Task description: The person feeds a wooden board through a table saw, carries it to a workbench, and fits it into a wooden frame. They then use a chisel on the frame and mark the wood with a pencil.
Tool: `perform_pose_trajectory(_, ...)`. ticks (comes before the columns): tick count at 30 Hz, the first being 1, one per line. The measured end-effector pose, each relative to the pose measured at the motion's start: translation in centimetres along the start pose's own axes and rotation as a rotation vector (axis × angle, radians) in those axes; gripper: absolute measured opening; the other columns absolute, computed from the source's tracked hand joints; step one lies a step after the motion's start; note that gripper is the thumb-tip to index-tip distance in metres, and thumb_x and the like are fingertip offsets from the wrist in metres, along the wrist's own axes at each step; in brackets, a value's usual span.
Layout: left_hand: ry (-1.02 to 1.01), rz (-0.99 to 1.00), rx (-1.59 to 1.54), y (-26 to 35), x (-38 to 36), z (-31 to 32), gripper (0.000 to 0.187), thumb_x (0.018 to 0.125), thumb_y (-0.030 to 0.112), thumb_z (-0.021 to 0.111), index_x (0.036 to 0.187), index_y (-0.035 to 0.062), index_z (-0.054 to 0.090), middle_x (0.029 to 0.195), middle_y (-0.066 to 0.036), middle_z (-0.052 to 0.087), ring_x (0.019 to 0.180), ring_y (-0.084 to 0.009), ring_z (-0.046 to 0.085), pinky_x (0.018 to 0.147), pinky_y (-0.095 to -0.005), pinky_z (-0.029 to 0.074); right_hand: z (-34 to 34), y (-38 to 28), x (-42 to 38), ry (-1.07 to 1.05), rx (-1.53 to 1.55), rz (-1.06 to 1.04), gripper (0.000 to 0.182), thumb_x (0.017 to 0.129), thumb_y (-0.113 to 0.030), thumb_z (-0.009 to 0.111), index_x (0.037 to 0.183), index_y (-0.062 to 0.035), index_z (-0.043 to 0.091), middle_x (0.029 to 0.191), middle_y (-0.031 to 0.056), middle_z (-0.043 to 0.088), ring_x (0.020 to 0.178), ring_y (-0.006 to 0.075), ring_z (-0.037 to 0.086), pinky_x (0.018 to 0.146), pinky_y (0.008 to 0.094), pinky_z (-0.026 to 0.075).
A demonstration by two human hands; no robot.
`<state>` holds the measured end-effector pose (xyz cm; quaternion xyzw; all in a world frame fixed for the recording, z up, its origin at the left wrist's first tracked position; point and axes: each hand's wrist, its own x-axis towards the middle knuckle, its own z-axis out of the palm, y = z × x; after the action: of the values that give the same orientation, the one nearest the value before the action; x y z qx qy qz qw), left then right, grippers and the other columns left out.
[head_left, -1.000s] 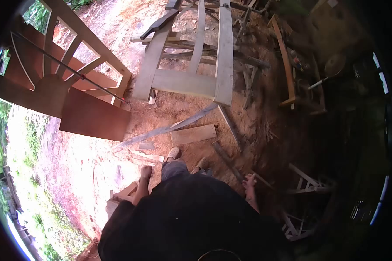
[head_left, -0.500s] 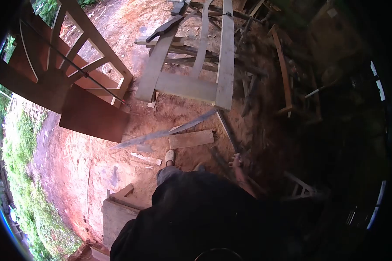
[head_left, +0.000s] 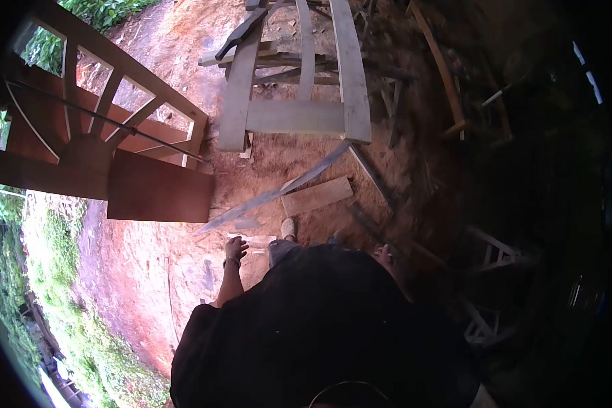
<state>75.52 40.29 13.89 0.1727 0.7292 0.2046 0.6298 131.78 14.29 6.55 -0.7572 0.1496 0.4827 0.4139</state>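
Note:
My left hand (head_left: 236, 250) hangs out in front of my body on the left, above the dirt floor. Its fingers are loosely bent and apart, with nothing seen in them, and a dark band circles the wrist. On the right, in shadow, my right hand (head_left: 385, 256) is low beside my body; its fingers are too dim to read. Ahead of me a wooden frame (head_left: 295, 117) of pale boards rests on trestles. A dark, long-handled tool (head_left: 241, 32) lies over its left board. Neither hand touches the frame.
A brown panelled door or gate leaf (head_left: 158, 185) with fan-shaped bars and a long clamp (head_left: 130, 129) stands at left. On the ground lie a short board (head_left: 317, 196), a long grey strip (head_left: 272, 194) and a thin batten (head_left: 372, 178). Small wooden stands (head_left: 498, 251) sit at right.
My left hand has come into view at the left. My right hand has drawn back closer to my body. The view has turned, and the boxy wooden piece at lower left is gone from sight.

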Motion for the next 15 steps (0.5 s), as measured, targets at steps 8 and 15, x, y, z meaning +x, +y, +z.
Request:
perform_pose_trajectory(8, -0.172, -0.121, 0.145, -2.8, 0.0, 4.8, 0.035, 0.096, 0.023, 0.051, 0.130, 0.0113, 0.051, 0.109, -0.012, 0.066, 0.085, -0.0239, 0.068, 0.068, -0.0401, 0.051, 1.4, 0.7, -1.5, 0.038, 0.013, -0.033, 0.059, 0.096, -0.064, 0.040, 0.113, -0.0093, 0.057, 0.102, 0.0127, 0.063, 0.065, 0.0242, 0.059, 0.053, 0.0387, 0.051)
perform_pose_trajectory(15, -0.289, 0.357, 0.670, -5.4, 4.0, 3.9, 0.032, 0.096, 0.025, 0.056, 0.117, 0.0049, 0.067, 0.098, -0.010, 0.071, 0.085, -0.0183, 0.067, 0.073, -0.0312, 0.054, 10.0, -0.4, -4.3, 0.045, -0.066, -0.089, 0.051, 0.095, -0.062, 0.045, 0.108, -0.0149, 0.059, 0.092, 0.0028, 0.063, 0.048, 0.0176, 0.052, 0.042, 0.0316, 0.041)
